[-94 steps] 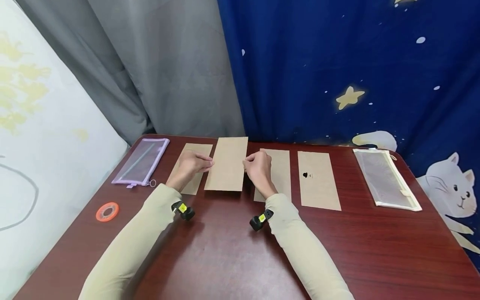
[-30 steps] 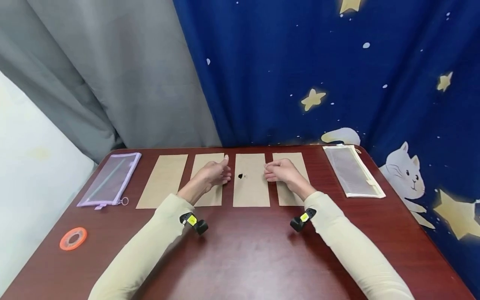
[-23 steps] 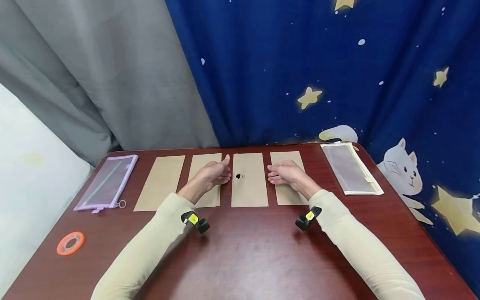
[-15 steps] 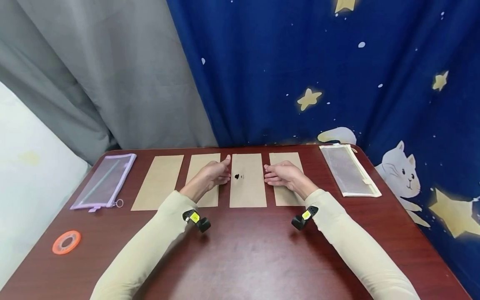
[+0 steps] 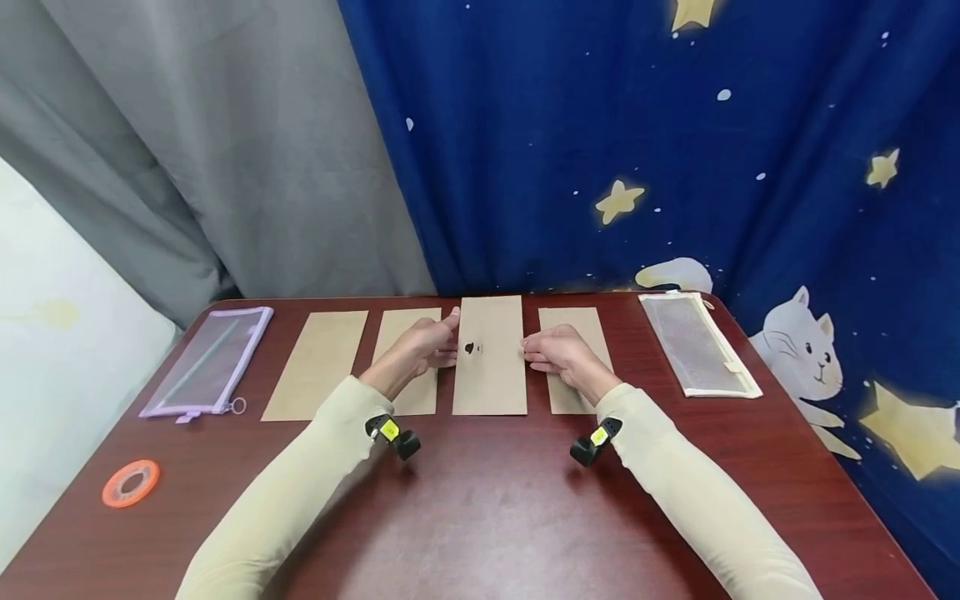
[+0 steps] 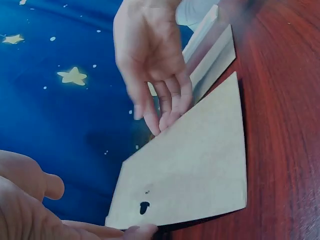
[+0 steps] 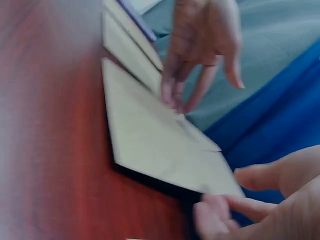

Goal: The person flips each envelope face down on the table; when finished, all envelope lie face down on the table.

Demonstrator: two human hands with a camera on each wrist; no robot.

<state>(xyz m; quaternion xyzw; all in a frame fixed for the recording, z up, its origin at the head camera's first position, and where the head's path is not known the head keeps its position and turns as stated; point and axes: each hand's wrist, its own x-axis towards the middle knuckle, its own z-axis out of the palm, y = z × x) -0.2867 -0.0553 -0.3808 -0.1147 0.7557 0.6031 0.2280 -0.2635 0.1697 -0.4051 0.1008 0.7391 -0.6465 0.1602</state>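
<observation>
Above the tabletop [image 5: 480,508], left grip [image 5: 422,346] and right grip [image 5: 562,352], both unclosed, bore a paper [image 5: 490,371] by its edges, seemingly for lifting, perhaps wanting a pinch next.

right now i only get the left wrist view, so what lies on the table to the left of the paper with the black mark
Observer: Two plain brown papers lie to the left of the marked paper.
Operator: ok and past those, anything else further left
Observer: Yes, a purple pouch lies just beyond them.
Operator: anything closer to the person on that side
Observer: An orange ring, nearer the person than the pouch.
</observation>
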